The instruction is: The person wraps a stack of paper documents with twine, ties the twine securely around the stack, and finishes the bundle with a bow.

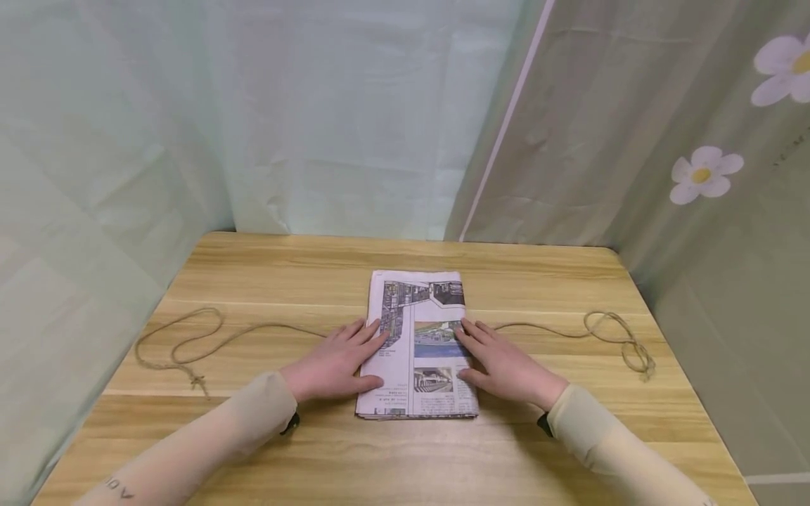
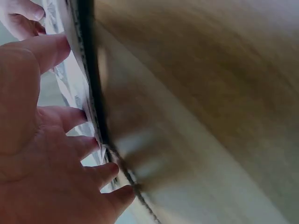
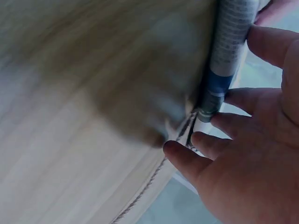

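Note:
A folded newspaper (image 1: 436,393) lies flat on the wooden table, its long side pointing away from me. Along its left edge rests my left hand (image 1: 332,364), fingers spread and fairly straight, the fingertips on the paper. My right hand (image 1: 509,367) touches the right edge in the same way. A thin brown string (image 1: 272,325) runs out from beside the left hand, and the string's other end (image 1: 544,328) comes out on the right. Both wrist views show the string (image 2: 148,207) meeting the newspaper's edge (image 3: 229,51). The stretch between is hidden by the paper.
The wooden table (image 1: 304,450) has rounded far corners. Loops of string lie toward its left and right sides, each with a knotted end. Pale curtains (image 1: 354,126) hang behind the table, and a grey-brown flowered curtain (image 1: 569,140) hangs on the right.

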A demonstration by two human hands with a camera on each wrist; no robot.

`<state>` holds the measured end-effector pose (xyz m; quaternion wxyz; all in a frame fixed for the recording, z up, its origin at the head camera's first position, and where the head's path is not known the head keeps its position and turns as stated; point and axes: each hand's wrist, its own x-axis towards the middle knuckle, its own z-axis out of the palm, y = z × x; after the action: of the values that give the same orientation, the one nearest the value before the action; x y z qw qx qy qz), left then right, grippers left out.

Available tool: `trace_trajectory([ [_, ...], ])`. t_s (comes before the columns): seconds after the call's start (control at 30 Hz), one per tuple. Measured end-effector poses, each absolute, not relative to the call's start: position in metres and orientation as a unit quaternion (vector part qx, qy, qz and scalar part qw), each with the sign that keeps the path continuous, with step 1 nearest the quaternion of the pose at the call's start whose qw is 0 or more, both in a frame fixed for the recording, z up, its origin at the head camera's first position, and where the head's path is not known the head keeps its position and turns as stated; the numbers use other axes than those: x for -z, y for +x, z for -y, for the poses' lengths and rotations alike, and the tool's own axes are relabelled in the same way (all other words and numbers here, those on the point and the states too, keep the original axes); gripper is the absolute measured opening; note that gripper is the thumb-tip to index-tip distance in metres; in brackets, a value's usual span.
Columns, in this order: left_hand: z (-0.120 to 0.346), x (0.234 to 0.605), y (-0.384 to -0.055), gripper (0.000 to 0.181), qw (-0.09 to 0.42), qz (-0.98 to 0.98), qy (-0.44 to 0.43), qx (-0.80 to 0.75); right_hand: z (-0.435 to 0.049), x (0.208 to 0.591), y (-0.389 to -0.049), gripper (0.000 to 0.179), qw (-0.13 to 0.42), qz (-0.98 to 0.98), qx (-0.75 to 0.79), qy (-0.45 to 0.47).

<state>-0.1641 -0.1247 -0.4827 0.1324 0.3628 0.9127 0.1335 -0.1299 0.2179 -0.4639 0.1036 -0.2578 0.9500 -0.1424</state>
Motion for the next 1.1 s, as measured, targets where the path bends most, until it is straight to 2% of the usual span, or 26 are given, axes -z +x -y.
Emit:
trace_trajectory([
  [1.1, 0.134, 0.487, -0.169, 0.084, 0.13, -0.905, 0.38, -0.137, -0.218, 0.473, -0.125, 0.073, 0.118, -0.957, 0.095, -0.248],
])
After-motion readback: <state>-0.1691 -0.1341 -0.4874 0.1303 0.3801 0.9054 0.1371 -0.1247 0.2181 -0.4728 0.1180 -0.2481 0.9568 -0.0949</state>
